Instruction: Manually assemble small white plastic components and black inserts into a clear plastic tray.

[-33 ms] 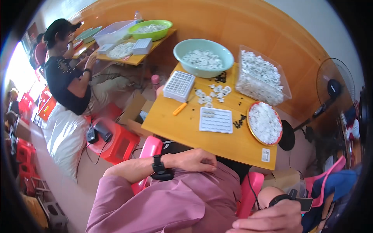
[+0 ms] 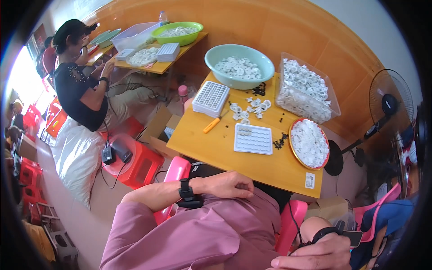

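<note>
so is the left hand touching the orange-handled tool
Apart: the head view shows bare tabletop between the left hand and the orange-handled tool.

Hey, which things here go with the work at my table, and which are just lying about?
Likely for the work: flat tray, tray stack, white parts, black bits, orange tool, teal bowl, clear bin, red-rimmed plate.

Probably just lying about: fan, pink bottle, open carton, white sack, red stool.

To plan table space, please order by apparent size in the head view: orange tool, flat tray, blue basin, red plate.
Largest to smallest:
1. Blue basin
2. Red plate
3. Flat tray
4. Orange tool
</note>
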Demonstrator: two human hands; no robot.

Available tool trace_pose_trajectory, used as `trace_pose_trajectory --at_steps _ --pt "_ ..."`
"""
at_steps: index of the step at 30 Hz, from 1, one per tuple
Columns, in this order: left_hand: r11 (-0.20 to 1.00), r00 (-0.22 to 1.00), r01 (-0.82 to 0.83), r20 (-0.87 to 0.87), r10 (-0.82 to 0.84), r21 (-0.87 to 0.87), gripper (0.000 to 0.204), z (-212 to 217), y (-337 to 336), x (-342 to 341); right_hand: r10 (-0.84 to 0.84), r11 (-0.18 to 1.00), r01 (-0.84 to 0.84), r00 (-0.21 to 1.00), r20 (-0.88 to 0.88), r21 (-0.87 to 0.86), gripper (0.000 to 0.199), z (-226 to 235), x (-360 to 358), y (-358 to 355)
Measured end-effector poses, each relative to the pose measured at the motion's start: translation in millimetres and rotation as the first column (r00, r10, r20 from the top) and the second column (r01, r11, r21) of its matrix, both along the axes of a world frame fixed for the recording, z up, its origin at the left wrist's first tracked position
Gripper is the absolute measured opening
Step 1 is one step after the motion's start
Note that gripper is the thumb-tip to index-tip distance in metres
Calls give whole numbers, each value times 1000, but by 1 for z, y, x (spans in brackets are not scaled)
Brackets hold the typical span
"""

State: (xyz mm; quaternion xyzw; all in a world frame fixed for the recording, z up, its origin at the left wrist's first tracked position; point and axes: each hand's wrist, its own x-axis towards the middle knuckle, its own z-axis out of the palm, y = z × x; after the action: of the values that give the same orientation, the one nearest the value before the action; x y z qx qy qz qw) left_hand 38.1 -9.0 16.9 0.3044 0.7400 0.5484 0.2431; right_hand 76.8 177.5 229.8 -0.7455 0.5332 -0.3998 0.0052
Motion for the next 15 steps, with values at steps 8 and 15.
trace_pose_trajectory --at_steps 8,15 --pt "994 992 -110 -60 110 -5 18 -7 -1 -4 -386 922 385 918 -95 -26 14 23 43 25" --pt "981 981 -193 -21 194 33 12 -20 -9 -5 -276 946 288 957 94 -152 32 5 47 23"
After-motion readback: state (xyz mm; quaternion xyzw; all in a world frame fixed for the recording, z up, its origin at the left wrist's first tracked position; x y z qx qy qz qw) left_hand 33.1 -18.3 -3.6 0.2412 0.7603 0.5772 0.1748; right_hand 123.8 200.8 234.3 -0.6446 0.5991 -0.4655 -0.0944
